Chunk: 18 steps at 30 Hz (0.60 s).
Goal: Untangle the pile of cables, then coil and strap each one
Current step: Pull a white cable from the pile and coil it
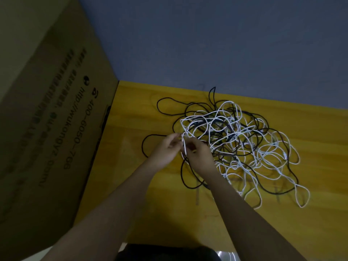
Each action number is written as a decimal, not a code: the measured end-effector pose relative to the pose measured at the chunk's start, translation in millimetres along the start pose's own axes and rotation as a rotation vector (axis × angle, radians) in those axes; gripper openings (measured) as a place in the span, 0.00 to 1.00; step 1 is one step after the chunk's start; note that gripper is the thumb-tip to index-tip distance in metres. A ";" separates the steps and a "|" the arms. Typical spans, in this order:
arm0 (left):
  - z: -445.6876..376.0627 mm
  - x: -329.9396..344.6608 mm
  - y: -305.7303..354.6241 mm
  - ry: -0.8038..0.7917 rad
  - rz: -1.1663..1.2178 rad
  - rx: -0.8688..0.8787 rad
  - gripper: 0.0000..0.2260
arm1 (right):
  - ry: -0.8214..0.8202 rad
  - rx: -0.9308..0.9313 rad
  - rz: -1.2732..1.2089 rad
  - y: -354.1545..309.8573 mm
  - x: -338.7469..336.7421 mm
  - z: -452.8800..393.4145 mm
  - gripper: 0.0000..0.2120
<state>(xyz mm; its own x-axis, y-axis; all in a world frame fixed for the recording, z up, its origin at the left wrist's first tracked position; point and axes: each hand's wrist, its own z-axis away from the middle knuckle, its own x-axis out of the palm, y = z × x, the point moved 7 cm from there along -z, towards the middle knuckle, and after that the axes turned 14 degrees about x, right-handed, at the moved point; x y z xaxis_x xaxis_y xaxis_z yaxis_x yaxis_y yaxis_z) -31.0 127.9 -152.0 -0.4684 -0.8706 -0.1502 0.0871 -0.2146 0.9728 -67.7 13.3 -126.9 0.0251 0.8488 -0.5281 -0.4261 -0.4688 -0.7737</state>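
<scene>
Both grips, left hand point(164, 152) and right hand point(200, 156), pinch 1 white cable point(185, 146) at the pile's point(243, 146) edge.

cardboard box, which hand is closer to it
Left. The left hand is on the side toward the cardboard box; the right hand is beyond it, beside the cable pile.

Prob. home/storeroom: wood table point(143, 219), cardboard box point(56, 117) (printed), blue wall point(207, 44).
</scene>
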 end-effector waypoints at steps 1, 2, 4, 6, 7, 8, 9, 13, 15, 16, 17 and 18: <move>-0.4 -2.4 6.7 0.023 0.026 0.025 0.12 | 0.001 -0.013 -0.047 -6.8 -4.1 1.8 0.06; -0.6 -6.0 14.2 0.060 0.049 0.052 0.10 | 0.011 -0.037 -0.074 -14.0 -8.0 2.8 0.07; -0.9 -14.8 31.4 0.143 0.091 0.088 0.09 | 0.006 -0.082 -0.103 -29.2 -14.8 5.7 0.07; -3.4 -24.4 48.9 0.199 0.110 0.120 0.10 | -0.024 -0.094 -0.182 -40.1 -22.2 6.2 0.07; -4.1 -28.2 57.9 0.206 0.098 0.136 0.11 | -0.047 -0.092 -0.224 -44.5 -25.4 6.3 0.06; -5.0 -31.2 67.1 0.201 0.079 0.151 0.11 | -0.069 -0.086 -0.262 -49.4 -28.0 6.0 0.05; -5.5 -33.7 75.6 0.192 0.058 0.166 0.11 | -0.085 -0.075 -0.304 -54.4 -30.6 5.7 0.04; -4.4 -42.9 102.1 0.186 -0.008 0.222 0.07 | -0.093 -0.024 -0.386 -67.5 -42.7 4.4 0.10; -1.7 -47.3 115.1 0.184 -0.024 0.258 0.05 | -0.047 -0.029 -0.312 -70.3 -48.9 6.1 0.10; -0.1 -49.6 122.1 0.185 -0.036 0.273 0.04 | -0.001 -0.025 -0.261 -68.9 -53.9 6.4 0.07; 1.3 -52.2 127.7 0.187 -0.047 0.282 0.04 | 0.044 -0.012 -0.214 -66.9 -59.0 6.4 0.05; 2.7 -54.9 132.6 0.191 -0.056 0.287 0.04 | 0.074 0.004 -0.173 -65.4 -62.5 6.6 0.04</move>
<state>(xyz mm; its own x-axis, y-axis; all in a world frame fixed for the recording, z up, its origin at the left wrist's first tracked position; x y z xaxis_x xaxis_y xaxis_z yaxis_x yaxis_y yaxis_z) 3.8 148.4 -14.3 -0.2902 -0.9339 -0.2087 -0.1979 -0.1548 0.9679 -47.4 -7.5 -40.9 0.1649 0.8961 -0.4121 -0.4128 -0.3168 -0.8540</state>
